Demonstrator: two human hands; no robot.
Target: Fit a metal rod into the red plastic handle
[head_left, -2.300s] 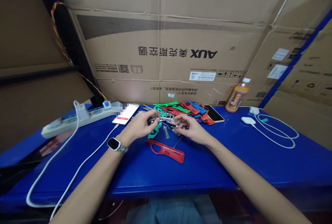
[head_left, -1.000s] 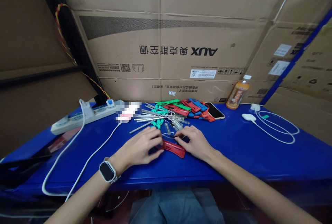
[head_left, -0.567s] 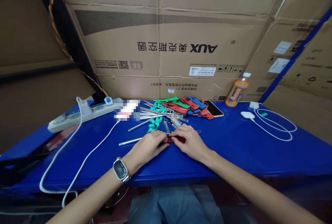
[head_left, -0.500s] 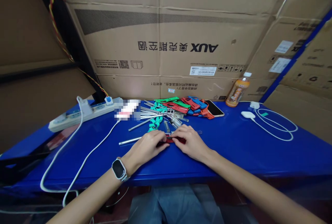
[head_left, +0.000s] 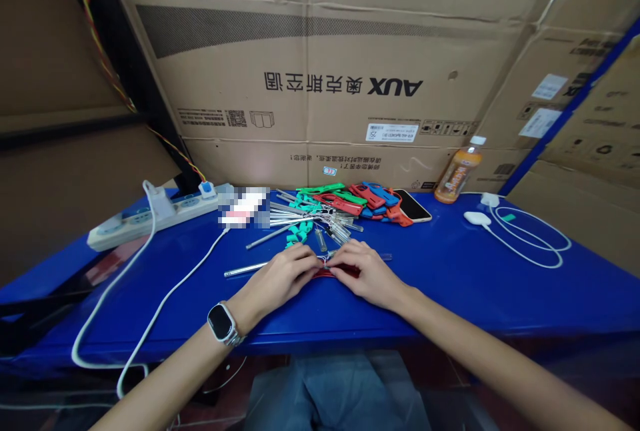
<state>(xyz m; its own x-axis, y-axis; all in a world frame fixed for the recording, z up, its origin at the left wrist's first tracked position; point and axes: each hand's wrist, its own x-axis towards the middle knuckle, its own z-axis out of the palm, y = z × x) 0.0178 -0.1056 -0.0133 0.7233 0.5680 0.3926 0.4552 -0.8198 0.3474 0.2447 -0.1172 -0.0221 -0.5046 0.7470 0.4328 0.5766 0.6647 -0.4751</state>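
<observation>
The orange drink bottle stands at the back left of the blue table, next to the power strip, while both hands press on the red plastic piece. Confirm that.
Not quite. The head view shows the orange drink bottle at the back right, by the dark phone; the power strip is at the left. Both the left hand and the right hand do rest on the red plastic piece.

Both forearms are bare, the left wrist wearing a dark square-faced smartwatch [head_left: 219,323] (silver metal band), above grey-blue trousers [head_left: 335,394].

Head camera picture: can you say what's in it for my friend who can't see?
Two bare hands, left hand and right hand, press on a red plastic handle on a blue table. Behind them lie metal rods, more coloured handles, a phone and an orange bottle.
</observation>
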